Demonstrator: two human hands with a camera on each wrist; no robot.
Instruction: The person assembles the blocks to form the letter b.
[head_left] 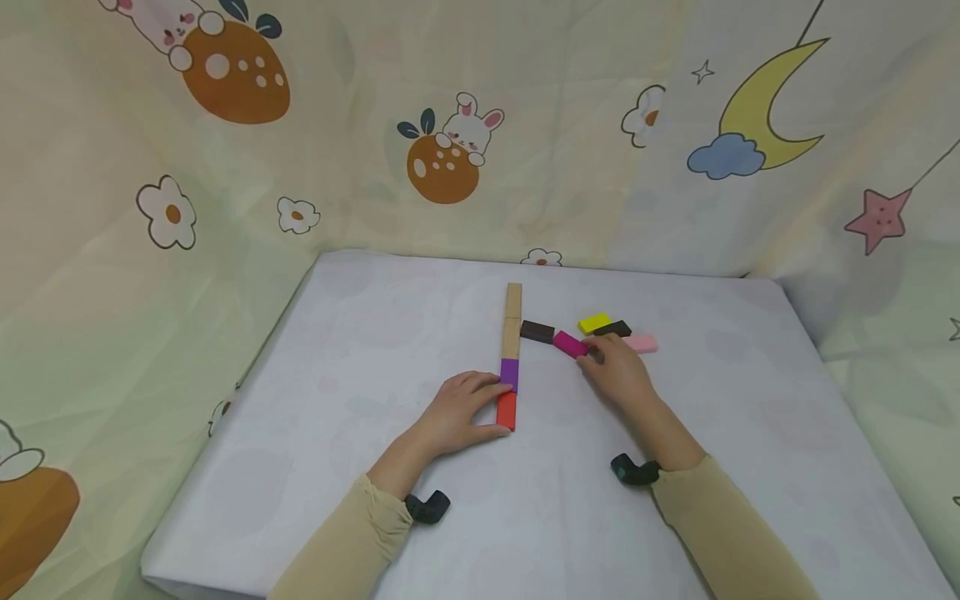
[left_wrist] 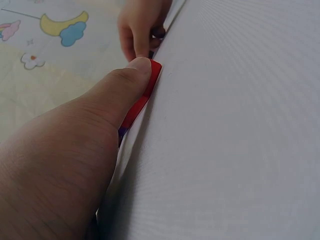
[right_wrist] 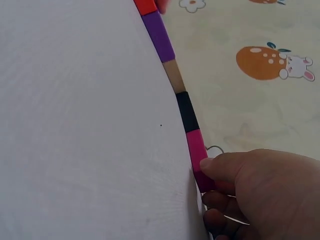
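Note:
My right hand (head_left: 621, 375) pinches the right end of a magenta block (head_left: 567, 342) between thumb and fingers. The other end of this block meets a dark block (head_left: 537, 332), which runs out sideways from a straight row. Two plain wooden blocks (head_left: 513, 301) form the far part of that row, followed by a purple block (head_left: 509, 372) and a red block (head_left: 506, 414) nearest me. My left hand (head_left: 453, 414) rests beside the row, its fingertips over the purple and red blocks. Its thumb (left_wrist: 135, 75) lies against the near end of the red one.
Behind my right hand lie a yellow block (head_left: 593, 322), a second dark block (head_left: 617, 328) and a pink block (head_left: 642, 343), close together. A white cloth covers the table (head_left: 337, 333). Printed fabric (head_left: 562, 167) hangs round its back and sides.

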